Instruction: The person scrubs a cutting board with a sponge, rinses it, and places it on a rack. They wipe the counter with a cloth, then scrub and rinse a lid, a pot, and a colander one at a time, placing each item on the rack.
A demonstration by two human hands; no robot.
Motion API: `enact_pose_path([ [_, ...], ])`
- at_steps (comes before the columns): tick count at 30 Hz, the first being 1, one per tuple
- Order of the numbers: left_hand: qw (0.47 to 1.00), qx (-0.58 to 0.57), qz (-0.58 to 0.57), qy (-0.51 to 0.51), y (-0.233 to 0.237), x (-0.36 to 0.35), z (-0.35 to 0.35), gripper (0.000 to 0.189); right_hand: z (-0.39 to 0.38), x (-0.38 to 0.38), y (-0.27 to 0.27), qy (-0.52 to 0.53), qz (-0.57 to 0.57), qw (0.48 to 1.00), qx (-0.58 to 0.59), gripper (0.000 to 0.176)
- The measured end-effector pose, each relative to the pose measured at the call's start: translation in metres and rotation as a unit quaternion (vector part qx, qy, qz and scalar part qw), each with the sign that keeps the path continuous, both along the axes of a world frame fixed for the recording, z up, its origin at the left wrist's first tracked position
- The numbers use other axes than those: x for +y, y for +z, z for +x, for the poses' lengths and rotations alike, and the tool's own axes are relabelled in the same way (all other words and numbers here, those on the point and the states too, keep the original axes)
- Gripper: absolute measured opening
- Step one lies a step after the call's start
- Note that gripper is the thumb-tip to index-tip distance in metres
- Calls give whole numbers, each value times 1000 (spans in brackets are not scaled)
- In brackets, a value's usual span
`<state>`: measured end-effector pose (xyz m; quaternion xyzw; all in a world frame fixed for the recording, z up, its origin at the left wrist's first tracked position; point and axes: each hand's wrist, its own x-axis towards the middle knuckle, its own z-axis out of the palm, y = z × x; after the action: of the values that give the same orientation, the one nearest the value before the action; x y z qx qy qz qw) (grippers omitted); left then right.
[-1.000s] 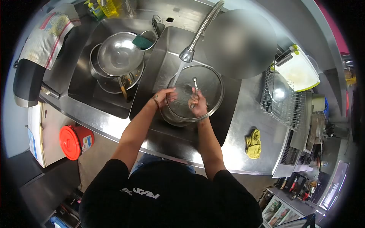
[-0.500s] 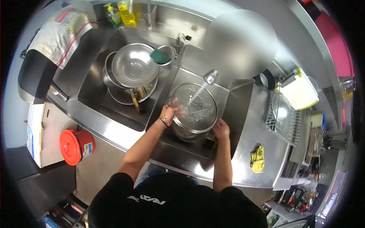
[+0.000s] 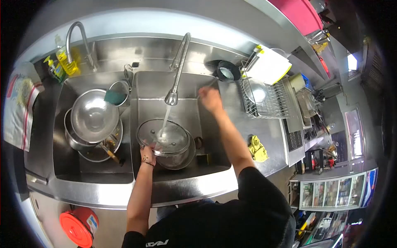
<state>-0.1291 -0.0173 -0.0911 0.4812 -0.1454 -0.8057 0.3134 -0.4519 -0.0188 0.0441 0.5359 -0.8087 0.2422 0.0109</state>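
Note:
A glass lid (image 3: pixel 178 138) with a steel rim tilts under running water in the right sink basin. My left hand (image 3: pixel 148 154) grips its near left rim, with some fingers showing through the glass. Beneath the lid sits a round metal vessel (image 3: pixel 175 160), partly covered. My right hand (image 3: pixel 211 100) is away from the lid, over the right side of the basin; its fingers look curled but are blurred, and I see nothing clearly held. Water falls onto the glass from the tap (image 3: pixel 171 98). A dark sponge with a yellow edge (image 3: pixel 204 159) lies right of the vessel.
Stacked metal bowls (image 3: pixel 94 118) and a wooden-handled utensil (image 3: pixel 109 153) fill the left basin. A green scouring pad (image 3: pixel 115 97) hangs at a small pan. Rightward are a black bowl (image 3: pixel 227 71), a dish rack (image 3: pixel 264 99) and a yellow cloth (image 3: pixel 258 149).
My right hand has left the lid's right side and moved up toward the back right of the basin. The left hand stays at the lid, which now tilts. The view has swung right.

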Motion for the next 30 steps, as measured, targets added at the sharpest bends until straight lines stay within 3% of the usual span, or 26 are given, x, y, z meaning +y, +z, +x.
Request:
enact_pose_path([
  [1, 1000, -6, -11, -9, -7, 0, 0, 56, -27, -7, 16, -17, -52, 995, 79, 17],
  [2, 1000, -5, -11, -10, -9, -4, -1, 56, -48, -16, 32, -45, -127, 990, 47, 21],
  [3, 1000, 12, -10, -5, -11, -6, -1, 57, -69, -20, 54, -88, -59, 993, 54, 22],
  [6, 1000, 28, -5, 14, -1, -2, -1, 60, -140, -2, 42, -113, -37, 991, 67, 21],
  [10, 997, 49, -34, 41, 3, -2, -3, 69, -102, 77, 34, -109, -12, 994, -17, 20],
  [12, 998, 45, -32, 36, -10, -4, 1, 73, -69, 128, -8, -60, -15, 998, -9, 16],
  [14, 999, 3, -53, 4, -13, -8, 2, 73, -28, 174, -41, -111, 67, 989, 77, 17],
  [16, 998, -18, -57, -16, -5, -9, 1, 73, 2, 206, -50, -111, 26, 992, 60, 18],
  [17, 997, -35, -64, -22, -5, -8, 1, 74, 12, 217, -51, -99, -19, 994, 48, 20],
  [20, 997, -26, -70, -29, -10, -3, -2, 76, 22, 229, -52, -129, -14, 991, 39, 23],
  [25, 991, -41, -122, -41, -7, -8, 1, 72, 22, 239, -58, -61, -5, 997, 47, 33],
  [27, 988, -45, -147, -35, 2, -1, -2, 69, 30, 235, -64, -50, 22, 998, 29, 36],
  [29, 986, -70, -150, -24, 12, -2, -7, 69, 59, 227, -70, 0, 198, 956, 215, 41],
  [30, 986, -69, -147, -26, 2, -5, -4, 69, 74, 217, -74, 88, 332, 916, 206, 46],
])
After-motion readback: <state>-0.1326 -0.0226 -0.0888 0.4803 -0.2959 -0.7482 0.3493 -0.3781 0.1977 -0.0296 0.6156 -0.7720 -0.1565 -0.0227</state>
